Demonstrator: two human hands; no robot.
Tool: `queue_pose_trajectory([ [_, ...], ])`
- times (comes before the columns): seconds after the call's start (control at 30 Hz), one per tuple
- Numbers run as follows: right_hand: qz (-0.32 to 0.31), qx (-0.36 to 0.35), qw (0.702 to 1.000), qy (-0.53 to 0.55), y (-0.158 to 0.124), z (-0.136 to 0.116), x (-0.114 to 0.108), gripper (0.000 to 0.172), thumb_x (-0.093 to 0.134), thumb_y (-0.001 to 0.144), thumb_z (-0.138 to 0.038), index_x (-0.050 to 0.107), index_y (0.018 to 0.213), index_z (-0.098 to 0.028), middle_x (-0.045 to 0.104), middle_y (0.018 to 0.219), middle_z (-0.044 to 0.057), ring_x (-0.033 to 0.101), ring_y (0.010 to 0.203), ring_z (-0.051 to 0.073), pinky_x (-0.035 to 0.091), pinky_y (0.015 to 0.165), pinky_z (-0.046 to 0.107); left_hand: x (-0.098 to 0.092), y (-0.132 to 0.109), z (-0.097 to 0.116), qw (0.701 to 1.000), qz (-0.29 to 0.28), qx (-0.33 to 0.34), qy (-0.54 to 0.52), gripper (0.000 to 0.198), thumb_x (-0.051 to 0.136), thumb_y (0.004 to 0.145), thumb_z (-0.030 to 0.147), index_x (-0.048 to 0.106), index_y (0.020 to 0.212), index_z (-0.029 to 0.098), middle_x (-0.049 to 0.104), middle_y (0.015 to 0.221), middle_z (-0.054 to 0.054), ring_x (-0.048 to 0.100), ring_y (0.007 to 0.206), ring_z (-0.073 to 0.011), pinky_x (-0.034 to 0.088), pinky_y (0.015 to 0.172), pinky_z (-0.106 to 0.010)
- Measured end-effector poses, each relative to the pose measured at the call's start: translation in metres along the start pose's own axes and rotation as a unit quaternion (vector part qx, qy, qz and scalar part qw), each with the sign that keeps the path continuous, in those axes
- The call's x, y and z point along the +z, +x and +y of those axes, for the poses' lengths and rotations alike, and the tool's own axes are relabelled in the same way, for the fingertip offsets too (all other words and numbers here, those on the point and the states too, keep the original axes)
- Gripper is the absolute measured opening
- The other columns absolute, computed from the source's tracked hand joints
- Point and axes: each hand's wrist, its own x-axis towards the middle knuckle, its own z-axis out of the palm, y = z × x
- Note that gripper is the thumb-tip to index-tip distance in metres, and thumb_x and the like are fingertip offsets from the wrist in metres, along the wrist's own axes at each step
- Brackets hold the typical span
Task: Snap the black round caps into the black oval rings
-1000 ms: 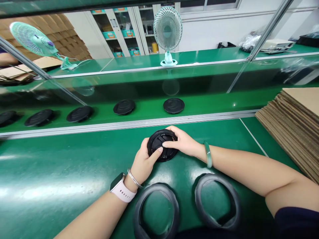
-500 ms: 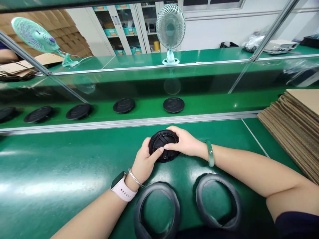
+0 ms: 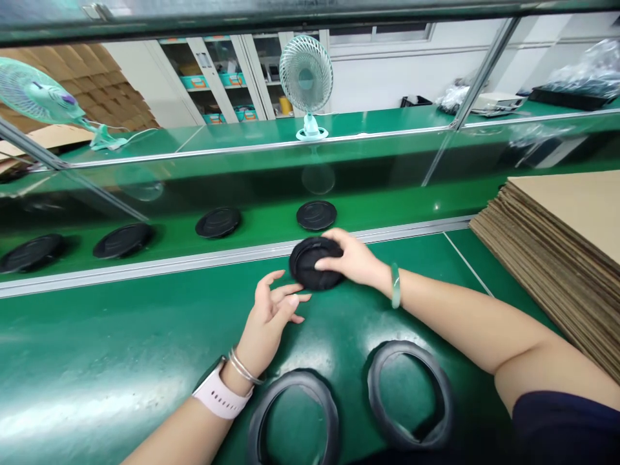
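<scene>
My right hand [image 3: 349, 257] grips a round black disc-shaped part [image 3: 310, 265] at its right edge, thumb on its face and fingers behind the rim. The disc is held over the green table, close to the metal strip. My left hand [image 3: 274, 310] is just below and left of the disc, its fingers spread and holding nothing; whether a fingertip touches the rim I cannot tell. Nearer to me two dark grey rings lie on the table, a left ring [image 3: 330, 413] and a right ring [image 3: 375, 381].
Several black discs like the held one, such as one disc [image 3: 316, 215], lie on the green strip [image 3: 387, 216] beyond the metal edging [image 3: 232, 255]. A stack of cardboard sheets [image 3: 547, 245] stands at the right. A fan [image 3: 306, 74] stands on the shelf behind.
My left hand has let go of the disc and drawn back to the lower left, fingers opening. My right hand keeps hold of the disc. The camera view has shifted.
</scene>
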Motion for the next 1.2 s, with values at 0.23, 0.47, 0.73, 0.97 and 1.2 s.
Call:
queue_pose_trajectory([
  [0.23,0.148,0.022,0.906,-0.397,0.033,0.038,-0.082,0.044,0.083,0.082,-0.012,0.066,0.122,-0.010,0.057,0.131,0.019,0.046,0.129,0.040,0.029,0.115,0.057,-0.010,-0.008,0.005,0.982,-0.148,0.094,0.073,0.021,0.059,0.093,0.040,0.058,0.101,0.021,0.068,0.083,-0.003,0.066,0.075,-0.0166,0.051,0.071,-0.031],
  [0.47,-0.022,-0.069,0.925,-0.373,0.022,0.042,-0.046,0.036,0.082,0.088,-0.016,0.070,0.122,-0.019,0.064,0.126,0.010,0.049,0.130,0.029,0.035,0.116,0.046,0.001,-0.056,0.044,0.818,-0.399,0.287,0.299,0.036,0.066,0.087,0.039,0.051,0.059,0.022,0.056,0.050,0.002,0.052,0.050,-0.0141,0.037,0.055,-0.031],
  [0.73,-0.013,-0.011,0.944,-0.329,0.026,0.050,-0.055,0.028,0.076,0.089,-0.010,0.074,0.115,-0.019,0.067,0.118,0.008,0.061,0.114,0.028,0.049,0.103,0.041,0.003,-0.032,0.014,0.845,-0.255,0.293,0.369,0.090,0.075,0.076,0.058,0.041,0.151,0.024,0.053,0.148,-0.015,0.041,0.142,-0.0382,0.021,0.122,-0.060],
  [0.97,-0.017,-0.010,0.951,-0.308,0.025,0.053,-0.054,0.028,0.074,0.087,-0.007,0.074,0.113,-0.019,0.067,0.119,0.008,0.060,0.117,0.027,0.048,0.105,0.042,0.002,-0.017,0.003,0.925,-0.149,0.211,0.279,0.031,0.061,0.091,0.026,0.068,0.121,0.027,0.072,0.116,-0.007,0.065,0.115,-0.0263,0.023,0.122,-0.058],
  [1.2,-0.030,-0.017,0.957,-0.289,0.027,0.055,-0.054,0.026,0.071,0.087,-0.005,0.075,0.108,-0.020,0.068,0.116,0.005,0.059,0.118,0.026,0.047,0.107,0.041,-0.001,-0.007,0.008,0.964,-0.076,-0.093,-0.239,0.023,0.061,0.092,0.037,0.062,0.107,0.019,0.067,0.087,-0.004,0.072,0.090,-0.0233,0.057,0.089,-0.042],
])
